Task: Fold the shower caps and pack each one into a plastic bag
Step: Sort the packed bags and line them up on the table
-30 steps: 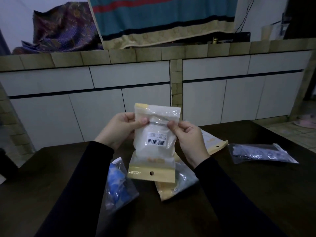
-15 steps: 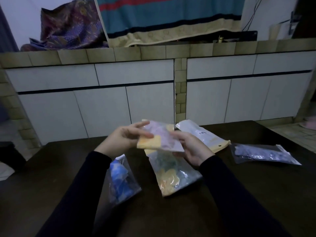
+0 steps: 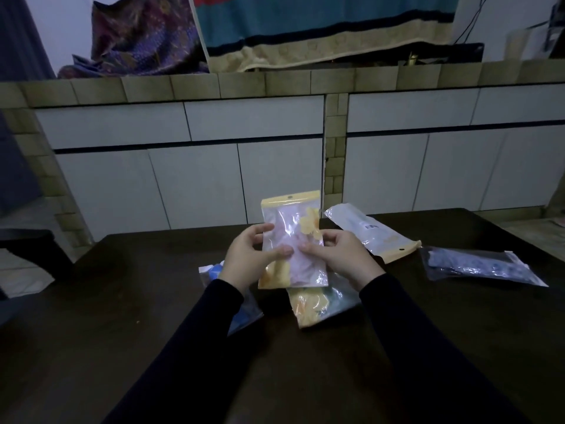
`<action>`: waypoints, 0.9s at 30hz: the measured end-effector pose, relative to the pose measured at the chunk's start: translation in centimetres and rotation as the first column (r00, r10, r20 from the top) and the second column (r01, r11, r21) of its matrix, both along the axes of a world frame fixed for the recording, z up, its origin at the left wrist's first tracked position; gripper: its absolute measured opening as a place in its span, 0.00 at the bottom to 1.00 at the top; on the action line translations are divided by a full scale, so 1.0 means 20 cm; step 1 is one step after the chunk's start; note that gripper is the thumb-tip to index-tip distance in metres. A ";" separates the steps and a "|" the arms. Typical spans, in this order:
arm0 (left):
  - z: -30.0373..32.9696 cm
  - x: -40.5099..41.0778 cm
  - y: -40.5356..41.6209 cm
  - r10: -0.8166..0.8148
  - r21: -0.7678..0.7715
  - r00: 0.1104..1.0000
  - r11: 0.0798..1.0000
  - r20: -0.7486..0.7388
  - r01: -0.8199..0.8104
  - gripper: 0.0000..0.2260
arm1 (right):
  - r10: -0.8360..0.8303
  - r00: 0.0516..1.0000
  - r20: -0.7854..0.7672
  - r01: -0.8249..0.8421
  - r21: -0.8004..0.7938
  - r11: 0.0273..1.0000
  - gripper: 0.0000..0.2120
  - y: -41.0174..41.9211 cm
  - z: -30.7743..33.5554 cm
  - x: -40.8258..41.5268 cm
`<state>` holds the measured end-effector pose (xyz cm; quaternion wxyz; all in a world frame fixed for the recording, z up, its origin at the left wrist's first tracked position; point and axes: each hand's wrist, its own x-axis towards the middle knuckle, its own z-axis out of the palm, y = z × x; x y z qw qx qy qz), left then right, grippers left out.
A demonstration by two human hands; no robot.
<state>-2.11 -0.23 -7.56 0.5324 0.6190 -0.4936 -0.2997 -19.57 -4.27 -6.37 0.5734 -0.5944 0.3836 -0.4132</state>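
A clear plastic bag (image 3: 293,228) with a yellow header and a pale shower cap inside stands upright above the dark table (image 3: 458,347). My left hand (image 3: 249,255) grips its left edge, thumb across the front. At the bag's right edge my right hand (image 3: 339,255) holds on, thumb on the front near the left thumb. Under the hands lies a packed bag with a yellow and teal cap (image 3: 321,306). A bag with a blue cap (image 3: 214,270) lies partly hidden behind my left sleeve.
A white and yellow bag (image 3: 371,235) lies at the back right of the table. Further right rests a clear bag with a dark blue cap (image 3: 477,266). White cabinet doors (image 3: 195,185) stand behind the table. A dark stool (image 3: 27,243) is at the left.
The bag was flipped over from its barcode side, passed through a flat tilt, and now stands upright with its clear front facing me. Both hands shifted to its side edges.
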 end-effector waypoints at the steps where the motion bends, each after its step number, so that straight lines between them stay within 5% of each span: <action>1: 0.00 0.01 0.02 0.017 -0.019 0.998 1.000 0.064 -0.016 0.24 | -0.009 1.000 -0.016 0.009 -0.008 1.000 0.11 0.00 -0.01 0.00; 3: 0.02 0.04 0.06 0.143 -0.051 0.917 0.990 0.373 -0.133 0.20 | -0.025 0.995 -0.092 0.021 -0.034 0.999 0.09 0.00 -0.01 0.01; 4: 0.02 0.07 0.08 0.203 -0.036 0.809 0.975 0.552 -0.220 0.20 | -0.033 0.990 -0.140 0.027 -0.046 0.999 0.09 0.00 -0.01 0.01; 7: 0.05 0.14 0.15 0.078 0.248 0.568 0.845 0.819 -0.474 0.24 | -0.043 0.952 -0.304 0.020 -0.077 0.997 0.12 -0.01 0.00 0.00; 10: 0.03 0.16 0.15 -0.120 0.510 0.622 0.701 0.774 -0.498 0.37 | -0.029 0.900 -0.436 -0.010 -0.087 0.996 0.12 0.00 0.01 -0.01; 12: 0.02 0.15 0.14 -0.140 0.559 0.687 0.705 0.713 -0.437 0.39 | -0.023 0.873 -0.488 -0.025 -0.091 0.996 0.12 0.00 0.01 -0.01; 16: 0.01 0.16 0.12 0.023 0.430 0.800 0.834 0.600 -0.346 0.26 | -0.098 0.859 -0.503 0.036 -0.132 0.991 0.15 0.00 -0.01 0.02; 19: 0.02 0.14 0.12 0.095 0.332 0.915 0.913 0.393 -0.237 0.27 | -0.149 0.859 -0.489 0.087 -0.148 0.985 0.18 0.01 -0.02 0.08; 27: -0.01 0.17 0.10 0.028 0.350 0.918 0.920 0.396 -0.179 0.22 | -0.189 0.807 -0.559 0.059 -0.242 0.968 0.24 0.08 -0.05 0.27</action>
